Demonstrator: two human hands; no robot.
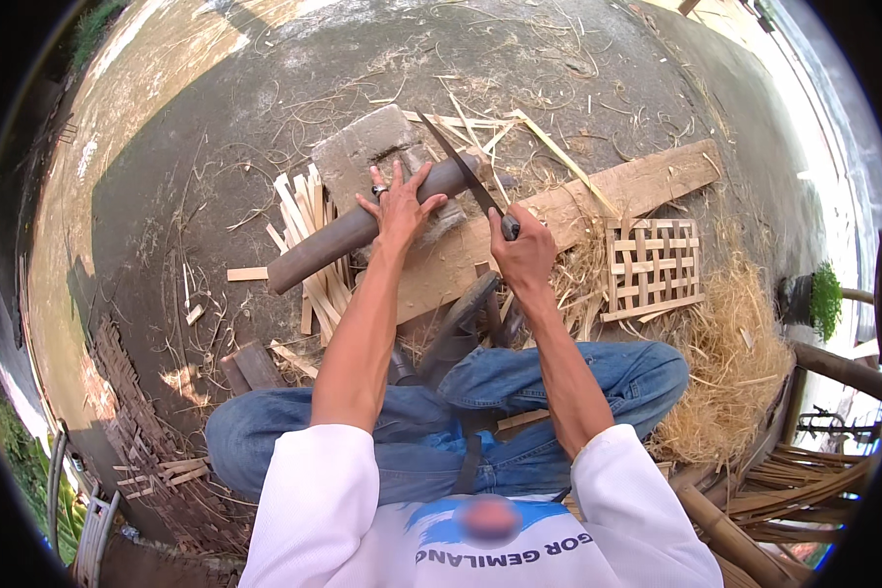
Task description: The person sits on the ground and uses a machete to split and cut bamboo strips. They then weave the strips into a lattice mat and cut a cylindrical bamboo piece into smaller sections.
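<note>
A thick, dark bamboo pole [323, 245] lies slantwise across a concrete block [358, 147] and a wooden plank [647, 178]. My left hand [400, 208] rests on top of it, palm down with spread fingers, a ring on one of them. Closed round the handle of a saw [461, 167] is my right hand [525, 250]. The saw's dark, tapering blade crosses the pole near its pale right end, tip pointing away to the left. Its teeth are too small to make out.
Split bamboo strips [314, 211] are piled left of the block. A woven bamboo lattice [654, 267] lies to the right, above a heap of fine shavings [730, 363]. My crossed legs [559, 377] are close in front. Curled scraps litter the ground, and poles stand at the lower right.
</note>
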